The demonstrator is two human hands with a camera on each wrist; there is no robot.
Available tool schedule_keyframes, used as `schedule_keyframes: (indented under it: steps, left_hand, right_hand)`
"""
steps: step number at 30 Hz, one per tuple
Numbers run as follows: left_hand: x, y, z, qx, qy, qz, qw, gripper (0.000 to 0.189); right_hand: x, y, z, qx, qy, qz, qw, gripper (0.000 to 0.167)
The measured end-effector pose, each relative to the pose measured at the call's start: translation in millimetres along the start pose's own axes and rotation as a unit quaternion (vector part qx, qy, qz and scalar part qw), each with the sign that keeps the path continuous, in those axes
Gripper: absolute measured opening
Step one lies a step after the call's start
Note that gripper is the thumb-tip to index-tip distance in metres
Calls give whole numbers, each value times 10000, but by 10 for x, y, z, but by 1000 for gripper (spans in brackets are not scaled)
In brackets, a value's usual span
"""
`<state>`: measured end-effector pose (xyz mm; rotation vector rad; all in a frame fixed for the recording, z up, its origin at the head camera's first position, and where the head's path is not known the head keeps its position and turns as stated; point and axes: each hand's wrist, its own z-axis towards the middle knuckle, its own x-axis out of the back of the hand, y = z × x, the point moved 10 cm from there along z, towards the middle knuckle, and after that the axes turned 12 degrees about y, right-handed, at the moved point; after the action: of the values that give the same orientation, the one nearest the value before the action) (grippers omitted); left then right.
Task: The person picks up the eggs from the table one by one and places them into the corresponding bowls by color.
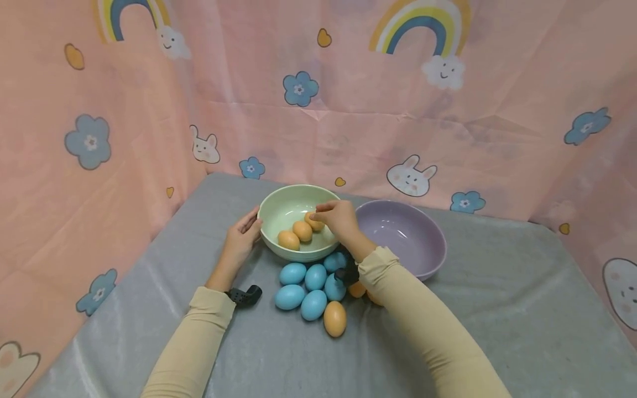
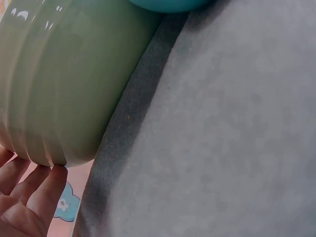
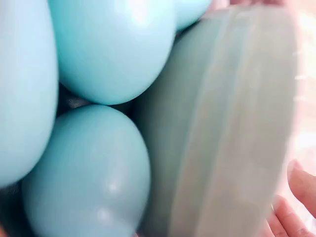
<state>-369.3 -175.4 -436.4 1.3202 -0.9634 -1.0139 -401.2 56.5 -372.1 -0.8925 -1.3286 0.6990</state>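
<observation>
A pale green bowl [image 1: 273, 215] holds three orange eggs [image 1: 302, 231] in a slanting row. On its left side, the fingertips of my left hand [image 1: 240, 237] touch the outer wall; the left wrist view shows these fingers [image 2: 47, 190] against the ridged side. My right hand [image 1: 340, 221] is over the bowl's right rim, thumb and fingers at the uppermost egg and partly covering it. In the right wrist view its fingers [image 3: 286, 217] and thumb stand apart, with no egg visible between them. Several blue eggs [image 1: 313, 305] lie in front of the bowl.
A purple bowl [image 1: 428, 243] stands right of the green one, partly behind my right arm. One orange egg [image 1: 335, 319] lies at the front of the blue group; more orange eggs [image 1: 356, 289] are partly hidden by my right forearm. Grey cloth [image 1: 497, 309] covers the table.
</observation>
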Motion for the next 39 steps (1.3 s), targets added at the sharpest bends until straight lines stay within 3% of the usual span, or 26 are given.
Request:
schedule_keyframes:
  steps: [7, 13, 24, 39]
  left_hand:
    - [2, 11, -11, 27, -4, 78, 10000, 49]
    - [-8, 11, -5, 7, -19, 49, 10000, 50]
    - [-11, 8, -7, 7, -55, 38, 10000, 50]
    - [5, 9, -9, 28, 15, 23, 10000, 51]
  right_hand:
    - [212, 30, -183, 15, -12, 330, 9995, 32]
    - [331, 145, -437, -41, -399, 659, 9970, 39]
    - [530, 384, -830, -121, -822, 603, 9947, 45]
    - [687, 636, -1282, -378, -952, 826, 9913, 46]
